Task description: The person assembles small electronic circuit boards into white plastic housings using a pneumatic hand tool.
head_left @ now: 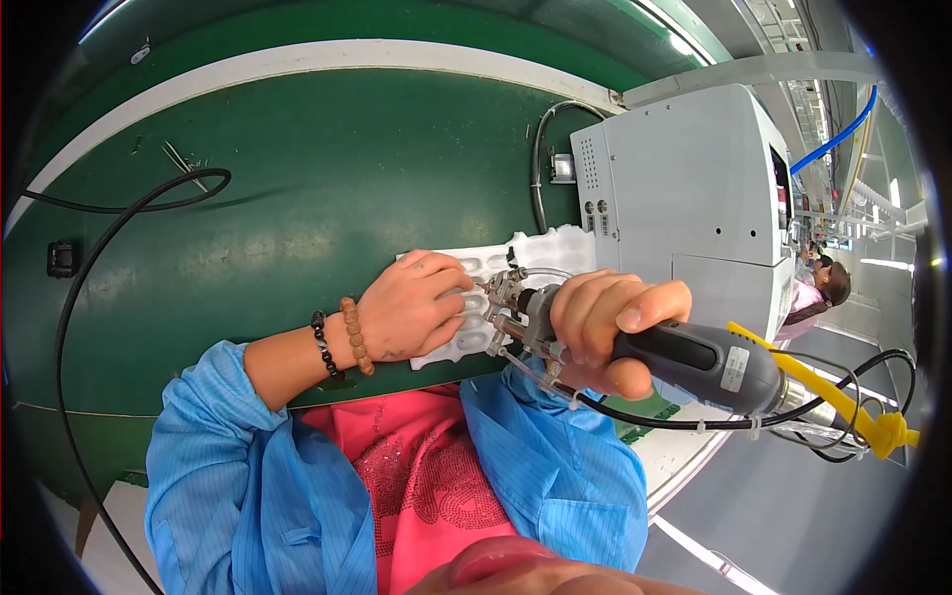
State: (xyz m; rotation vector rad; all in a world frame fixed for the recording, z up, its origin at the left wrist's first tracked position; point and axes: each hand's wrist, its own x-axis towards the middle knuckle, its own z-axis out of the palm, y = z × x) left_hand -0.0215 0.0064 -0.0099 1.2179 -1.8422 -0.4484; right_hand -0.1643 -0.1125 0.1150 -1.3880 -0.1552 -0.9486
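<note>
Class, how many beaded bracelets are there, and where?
2 around the left wrist: a brown beaded bracelet nearer the left hand, a black beaded bracelet nearer the sleeve. More may be hidden on the right wrist.

a small pale label (735,369) sits on the side of the grey handheld tool (679,349), its fine dark print too small to read. on the light grey cabinet (684,178), tiny dark markings (598,225) stand by the round connectors (603,207), also too small to make out. the pink shirt (342,426) bears letter-like shapes in shiny studs (466,496), partly lost in folds.
</note>
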